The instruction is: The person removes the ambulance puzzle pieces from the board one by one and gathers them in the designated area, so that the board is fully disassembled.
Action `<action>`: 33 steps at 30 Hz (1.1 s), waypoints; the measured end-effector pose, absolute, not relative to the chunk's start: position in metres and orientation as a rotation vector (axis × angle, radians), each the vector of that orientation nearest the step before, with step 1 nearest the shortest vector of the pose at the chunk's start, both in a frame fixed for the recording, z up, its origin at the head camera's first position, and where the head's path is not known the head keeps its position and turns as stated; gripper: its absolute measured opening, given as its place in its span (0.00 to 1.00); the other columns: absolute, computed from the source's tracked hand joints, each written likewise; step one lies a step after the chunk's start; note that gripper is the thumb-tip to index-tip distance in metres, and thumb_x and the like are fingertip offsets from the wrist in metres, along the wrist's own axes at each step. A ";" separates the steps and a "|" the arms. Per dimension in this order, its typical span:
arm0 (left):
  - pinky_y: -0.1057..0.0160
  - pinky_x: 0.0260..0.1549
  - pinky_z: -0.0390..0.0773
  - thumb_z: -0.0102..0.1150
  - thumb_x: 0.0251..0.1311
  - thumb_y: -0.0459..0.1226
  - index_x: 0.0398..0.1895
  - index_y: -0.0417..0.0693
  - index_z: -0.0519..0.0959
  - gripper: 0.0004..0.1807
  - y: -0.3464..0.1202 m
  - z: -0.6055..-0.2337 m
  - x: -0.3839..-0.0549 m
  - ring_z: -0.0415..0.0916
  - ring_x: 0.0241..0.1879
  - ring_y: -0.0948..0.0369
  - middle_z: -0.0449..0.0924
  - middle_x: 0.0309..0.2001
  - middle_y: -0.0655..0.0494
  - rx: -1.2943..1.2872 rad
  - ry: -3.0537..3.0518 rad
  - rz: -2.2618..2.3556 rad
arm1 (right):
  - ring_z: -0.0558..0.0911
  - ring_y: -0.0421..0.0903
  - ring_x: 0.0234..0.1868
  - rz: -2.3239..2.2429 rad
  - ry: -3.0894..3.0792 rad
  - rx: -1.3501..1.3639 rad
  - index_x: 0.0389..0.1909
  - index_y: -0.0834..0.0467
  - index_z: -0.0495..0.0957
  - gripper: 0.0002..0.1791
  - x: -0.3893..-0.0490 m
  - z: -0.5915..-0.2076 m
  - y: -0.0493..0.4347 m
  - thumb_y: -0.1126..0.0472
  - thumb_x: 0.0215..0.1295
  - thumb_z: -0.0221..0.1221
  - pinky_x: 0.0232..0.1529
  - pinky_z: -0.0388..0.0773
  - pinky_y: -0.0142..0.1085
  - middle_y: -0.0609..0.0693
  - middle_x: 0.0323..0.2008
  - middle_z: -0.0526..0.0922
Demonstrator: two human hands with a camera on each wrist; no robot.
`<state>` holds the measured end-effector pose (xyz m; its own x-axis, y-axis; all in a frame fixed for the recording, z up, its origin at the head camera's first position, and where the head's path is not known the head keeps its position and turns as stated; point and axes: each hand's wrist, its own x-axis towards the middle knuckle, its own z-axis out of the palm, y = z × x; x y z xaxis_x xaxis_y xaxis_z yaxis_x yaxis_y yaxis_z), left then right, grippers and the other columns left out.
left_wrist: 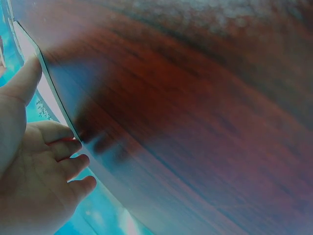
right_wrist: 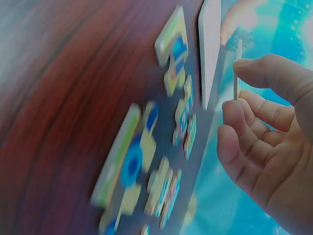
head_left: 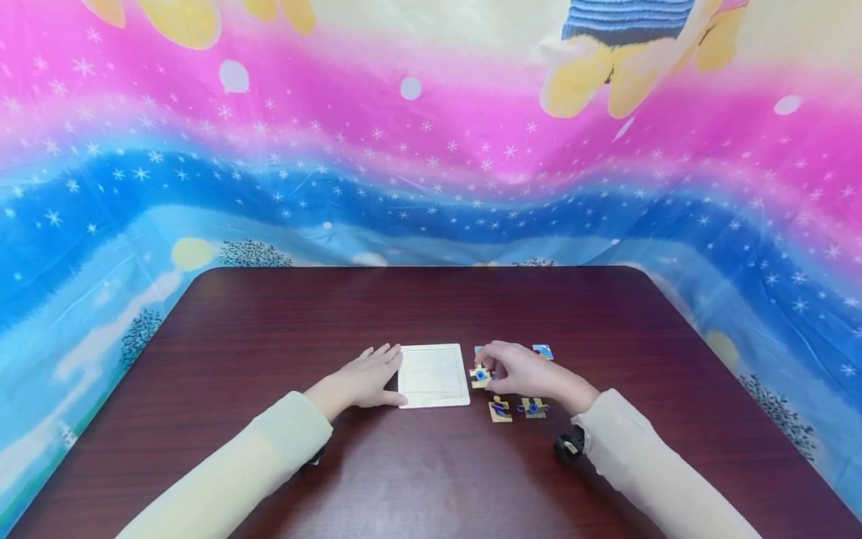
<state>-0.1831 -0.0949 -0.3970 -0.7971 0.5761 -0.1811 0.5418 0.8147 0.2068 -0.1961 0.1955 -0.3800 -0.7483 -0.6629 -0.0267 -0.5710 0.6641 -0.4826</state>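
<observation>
A pale, flat square puzzle tray [head_left: 432, 373] lies on the table. My left hand [head_left: 367, 379] touches its left edge with extended fingers, the thumb by the near corner; in the left wrist view the thumb and fingertips meet the tray's edge [left_wrist: 47, 87]. Just right of the tray, my right hand [head_left: 524, 371] pinches a yellow jigsaw piece [head_left: 480, 376] with a blue round mark. The right wrist view shows this piece [right_wrist: 237, 73] edge-on between thumb and fingers, above the table. Part of it is covered by the fingers.
Several more jigsaw pieces lie to the right: a yellow corner piece [head_left: 500, 410] and an edge piece [head_left: 533, 408] nearer me, a blue piece [head_left: 542, 351] farther back. My right hand partly hides others. A colourful cloth [head_left: 431, 217] hangs behind the dark wooden table [head_left: 337, 307].
</observation>
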 end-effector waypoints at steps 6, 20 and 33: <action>0.48 0.63 0.48 0.56 0.57 0.55 0.65 0.31 0.58 0.44 -0.095 -0.397 -0.182 0.46 0.67 0.47 0.52 0.68 0.40 0.874 2.766 0.210 | 0.73 0.39 0.28 -0.700 2.748 -1.008 0.45 0.61 0.74 0.17 -0.190 -0.378 0.222 0.66 0.53 0.63 0.29 0.74 0.32 0.46 0.34 0.74; 0.48 0.63 0.48 0.57 0.57 0.54 0.65 0.30 0.58 0.44 -0.095 -0.396 -0.182 0.47 0.67 0.47 0.52 0.68 0.39 0.873 2.764 0.196 | 0.71 0.38 0.25 -0.632 2.764 -0.833 0.46 0.60 0.73 0.18 -0.175 -0.379 0.277 0.66 0.54 0.63 0.26 0.72 0.31 0.45 0.33 0.72; 0.48 0.63 0.49 0.57 0.57 0.54 0.65 0.30 0.58 0.44 -0.094 -0.396 -0.183 0.47 0.67 0.46 0.52 0.68 0.39 0.874 2.771 0.210 | 0.68 0.36 0.23 -0.591 2.705 -0.824 0.46 0.60 0.74 0.17 -0.167 -0.388 0.304 0.66 0.55 0.62 0.24 0.70 0.31 0.45 0.32 0.71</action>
